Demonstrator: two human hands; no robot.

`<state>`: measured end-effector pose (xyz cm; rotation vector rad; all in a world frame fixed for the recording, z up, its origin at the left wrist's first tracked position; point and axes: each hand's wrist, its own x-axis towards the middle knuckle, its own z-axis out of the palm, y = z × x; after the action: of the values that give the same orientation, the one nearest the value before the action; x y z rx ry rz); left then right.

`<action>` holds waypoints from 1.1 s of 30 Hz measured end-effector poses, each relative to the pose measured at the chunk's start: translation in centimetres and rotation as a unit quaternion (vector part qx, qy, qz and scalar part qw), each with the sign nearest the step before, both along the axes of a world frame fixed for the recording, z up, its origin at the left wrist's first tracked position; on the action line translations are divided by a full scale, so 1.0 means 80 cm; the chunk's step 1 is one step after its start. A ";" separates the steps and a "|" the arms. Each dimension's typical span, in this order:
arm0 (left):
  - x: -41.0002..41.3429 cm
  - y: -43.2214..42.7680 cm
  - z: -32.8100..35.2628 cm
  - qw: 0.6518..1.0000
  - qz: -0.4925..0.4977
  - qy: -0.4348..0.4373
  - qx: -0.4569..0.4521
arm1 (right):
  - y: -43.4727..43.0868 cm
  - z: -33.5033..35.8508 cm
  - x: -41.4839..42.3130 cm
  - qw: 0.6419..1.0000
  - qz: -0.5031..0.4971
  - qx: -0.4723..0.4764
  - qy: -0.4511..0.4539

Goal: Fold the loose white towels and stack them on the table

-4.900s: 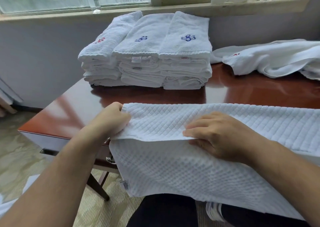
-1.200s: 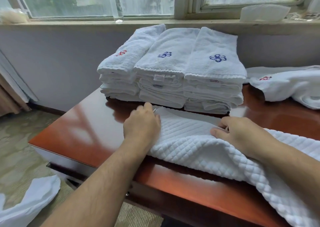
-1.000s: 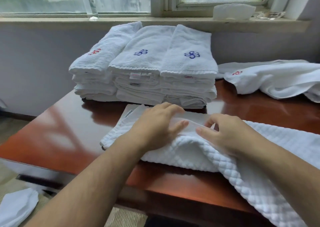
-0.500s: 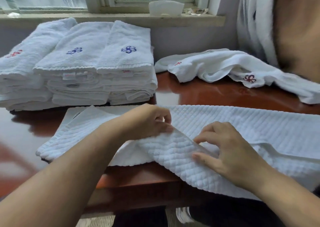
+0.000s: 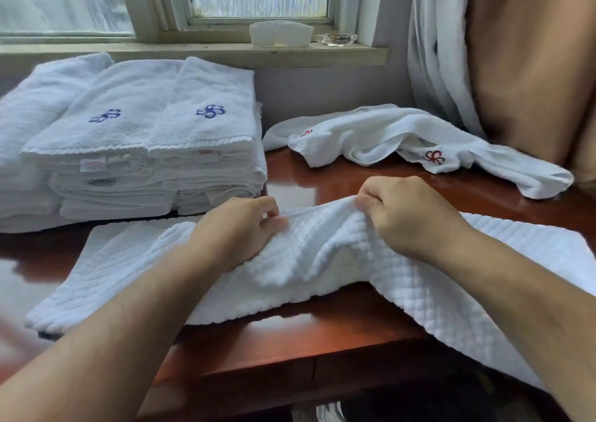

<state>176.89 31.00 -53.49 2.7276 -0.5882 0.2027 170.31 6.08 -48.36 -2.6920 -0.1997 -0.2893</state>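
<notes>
Both hands pinch the waffle towel (image 5: 322,254) along one raised edge, left hand (image 5: 238,228) and right hand (image 5: 406,215) near together, evidently to carry a fold across. It lies on the table (image 5: 290,334), before the folded stack (image 5: 145,150).

Your left hand (image 5: 238,228) and right hand (image 5: 409,218): both bare. Left forearm (image 5: 129,318) and right forearm (image 5: 516,308) bare too, uncovered right to the frame edge. Dark patch (image 5: 403,402) at bottom centre may be your trousers; too dim to tell.
</notes>
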 end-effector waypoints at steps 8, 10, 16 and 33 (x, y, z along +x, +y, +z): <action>0.004 0.007 -0.009 0.995 0.013 -0.053 0.081 | 0.001 -0.001 0.076 0.939 0.022 -0.251 0.233; 0.009 0.012 -0.005 0.994 0.007 -0.040 0.097 | 0.001 -0.026 0.080 0.938 0.035 -0.259 0.230; 0.019 -0.016 0.004 0.995 -0.035 -0.019 0.091 | -0.048 -0.039 0.050 0.984 0.010 0.057 0.167; 0.016 -0.133 -0.003 0.976 -0.173 0.114 -0.064 | -0.099 -0.073 -0.120 0.994 -0.073 -0.033 0.078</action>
<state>178.14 20.34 -53.76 2.4302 -0.9303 -0.1510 160.69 -1.80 -54.19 -2.7844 0.0340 -0.1170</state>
